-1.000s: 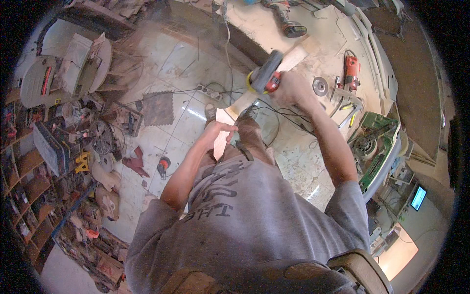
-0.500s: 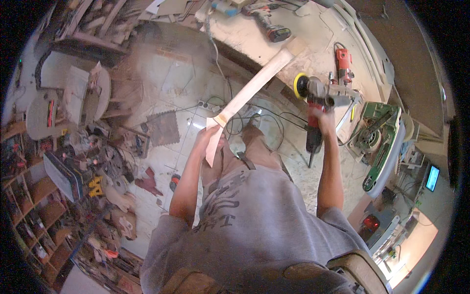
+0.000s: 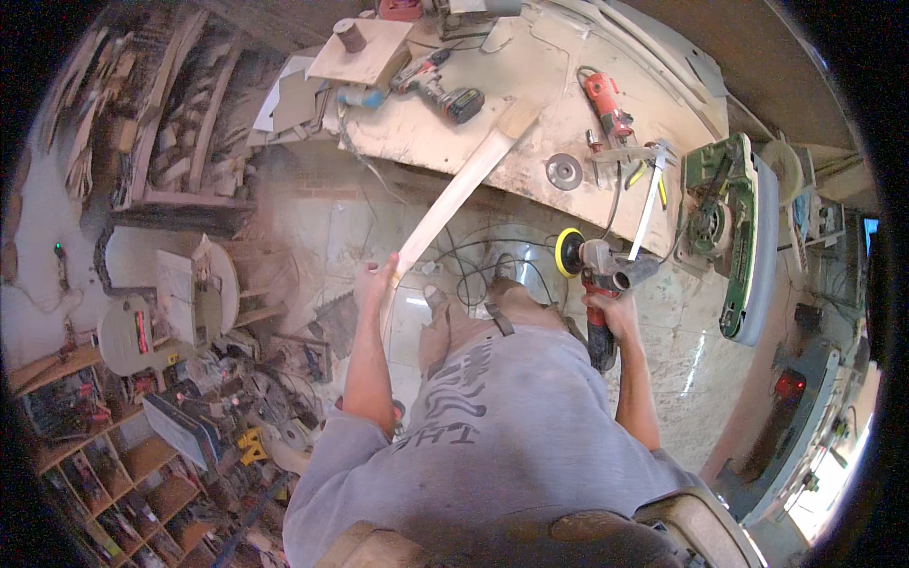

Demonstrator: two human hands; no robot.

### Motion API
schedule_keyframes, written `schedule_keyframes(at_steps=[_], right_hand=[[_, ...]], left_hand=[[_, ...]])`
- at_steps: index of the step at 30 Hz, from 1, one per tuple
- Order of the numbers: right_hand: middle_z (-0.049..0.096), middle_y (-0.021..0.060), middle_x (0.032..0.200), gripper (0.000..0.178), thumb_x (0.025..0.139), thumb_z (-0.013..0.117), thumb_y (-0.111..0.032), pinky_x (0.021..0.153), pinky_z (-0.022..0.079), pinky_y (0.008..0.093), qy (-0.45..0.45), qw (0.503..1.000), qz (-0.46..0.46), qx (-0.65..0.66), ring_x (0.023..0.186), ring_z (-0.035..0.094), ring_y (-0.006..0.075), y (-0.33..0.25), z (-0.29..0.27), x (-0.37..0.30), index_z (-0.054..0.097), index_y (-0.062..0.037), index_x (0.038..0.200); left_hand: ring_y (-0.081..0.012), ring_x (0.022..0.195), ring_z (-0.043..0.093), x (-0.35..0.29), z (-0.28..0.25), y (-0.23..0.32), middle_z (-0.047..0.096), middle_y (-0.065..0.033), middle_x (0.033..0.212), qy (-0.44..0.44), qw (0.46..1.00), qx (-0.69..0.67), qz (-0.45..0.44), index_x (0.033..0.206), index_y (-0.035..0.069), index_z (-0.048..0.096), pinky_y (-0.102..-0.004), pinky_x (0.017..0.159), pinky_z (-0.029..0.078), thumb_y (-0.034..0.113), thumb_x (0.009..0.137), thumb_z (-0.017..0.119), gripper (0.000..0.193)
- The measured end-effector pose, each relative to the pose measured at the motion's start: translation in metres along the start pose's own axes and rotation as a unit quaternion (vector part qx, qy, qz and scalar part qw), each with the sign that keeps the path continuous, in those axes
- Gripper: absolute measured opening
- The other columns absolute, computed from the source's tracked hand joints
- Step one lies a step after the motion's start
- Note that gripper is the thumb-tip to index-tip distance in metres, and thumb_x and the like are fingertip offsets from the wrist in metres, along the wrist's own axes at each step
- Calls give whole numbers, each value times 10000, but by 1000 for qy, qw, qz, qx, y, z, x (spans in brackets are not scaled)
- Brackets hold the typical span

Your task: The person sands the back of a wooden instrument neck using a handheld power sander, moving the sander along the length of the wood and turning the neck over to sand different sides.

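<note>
My left hand [image 3: 376, 282] is closed round the near end of a long, pale wooden piece [image 3: 453, 201], narrow and bat-like. Its wider far end lies over the workbench [image 3: 398, 142], so the piece slants away to the right. My right hand [image 3: 617, 317] grips a red and black power sander [image 3: 598, 275] by its body. The sander's round yellow-edged pad [image 3: 569, 253] faces left, apart from the wood, and the tool hangs short of the bench's front edge.
On the bench lie a cordless drill [image 3: 443, 93], a red power tool [image 3: 607, 101], a grey disc [image 3: 563, 171] and a caliper [image 3: 651, 204]. A green belt sander [image 3: 729, 227] stands at the right. Cables [image 3: 473, 260] loop over the floor; shelving [image 3: 123, 445] fills the lower left.
The view has shifted, showing more of the bench. My right hand has drawn the sander back from the bench edge, uncovering the disc. The wood's near end now shows less beyond my left hand.
</note>
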State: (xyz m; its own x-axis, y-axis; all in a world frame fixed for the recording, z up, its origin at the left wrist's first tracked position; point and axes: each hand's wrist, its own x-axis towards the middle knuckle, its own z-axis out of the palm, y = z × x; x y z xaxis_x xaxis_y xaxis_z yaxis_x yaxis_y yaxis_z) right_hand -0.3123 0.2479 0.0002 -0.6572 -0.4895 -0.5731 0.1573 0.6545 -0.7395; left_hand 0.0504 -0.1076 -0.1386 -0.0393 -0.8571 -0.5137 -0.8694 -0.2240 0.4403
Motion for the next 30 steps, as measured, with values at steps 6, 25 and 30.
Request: schedule_keyframes(at_steps=[6,25,30], right_hand=[[711,44,967,405,723,816,-126,772,526,335,16,999,1,45,846,640,147,-4,-19,-2,719,1,1095],[694,52,880,301,775,811,-128,664,536,332,43,996,-37,74,728,652,151,2,-29,25,696,-8,1026],[692,47,861,308,781,822,-149,654,535,329,41,992,-31,114,713,660,156,-8,-23,16,696,-19,1029]], left_hand=[[-411,1153,706,14,-9,66,737,-242,1230,-48,968,229,89,1198,-12,742,-505,993,539,794,625,815,992],[-297,857,702,-50,70,119,693,-156,831,-178,956,-149,176,946,-67,709,-438,792,527,745,1037,405,871],[-190,650,659,-70,12,207,596,-69,700,-333,833,-386,213,884,49,628,-347,617,553,736,1038,421,734]])
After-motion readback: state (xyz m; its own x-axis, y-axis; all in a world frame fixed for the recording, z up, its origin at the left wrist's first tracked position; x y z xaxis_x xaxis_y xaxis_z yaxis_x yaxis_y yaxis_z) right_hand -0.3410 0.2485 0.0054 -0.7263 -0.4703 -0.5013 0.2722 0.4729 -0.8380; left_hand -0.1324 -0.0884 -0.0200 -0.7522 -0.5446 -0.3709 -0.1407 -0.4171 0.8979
